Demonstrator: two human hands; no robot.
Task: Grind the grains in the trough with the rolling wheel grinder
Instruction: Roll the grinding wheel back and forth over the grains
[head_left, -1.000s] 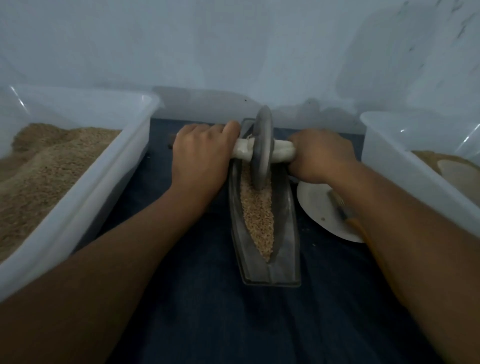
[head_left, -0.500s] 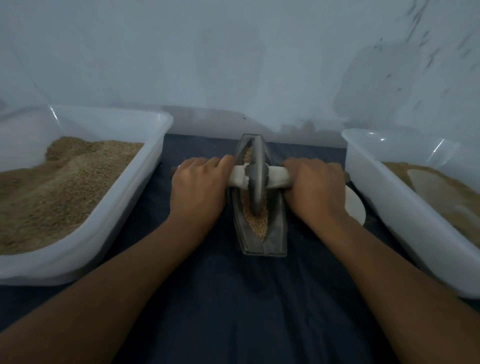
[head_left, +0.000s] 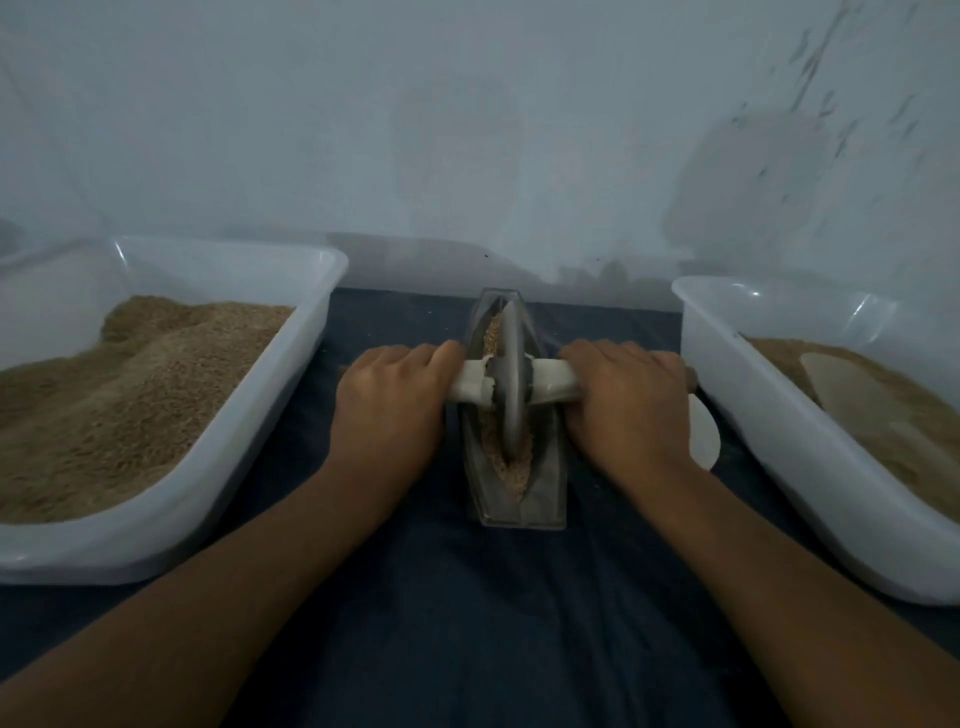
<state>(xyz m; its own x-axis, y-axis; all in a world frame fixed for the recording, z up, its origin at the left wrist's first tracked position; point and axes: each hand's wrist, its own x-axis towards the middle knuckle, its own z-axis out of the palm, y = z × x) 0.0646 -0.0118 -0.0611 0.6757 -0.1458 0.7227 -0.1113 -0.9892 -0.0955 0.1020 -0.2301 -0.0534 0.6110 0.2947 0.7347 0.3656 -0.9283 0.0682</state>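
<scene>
Mid-grind, frame centre: left hand (head_left: 387, 410) and right hand (head_left: 626, 410) grasp wheel grinder (head_left: 511, 384) axle in trough (head_left: 545, 483); next, probably roll forward.

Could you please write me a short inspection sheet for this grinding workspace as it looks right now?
Surface: dark blue cloth over the work area.
Job's things: trough holding grains; wheel standing in it on a pale axle handle.
Clutter: left tub and right tub, both holding brown grain; white plate beside the right hand.
Grippers: left hand and right hand each grip one handle end.
Cables: nothing seen.
Surroundings: pale wall, scuffed at right.
</scene>
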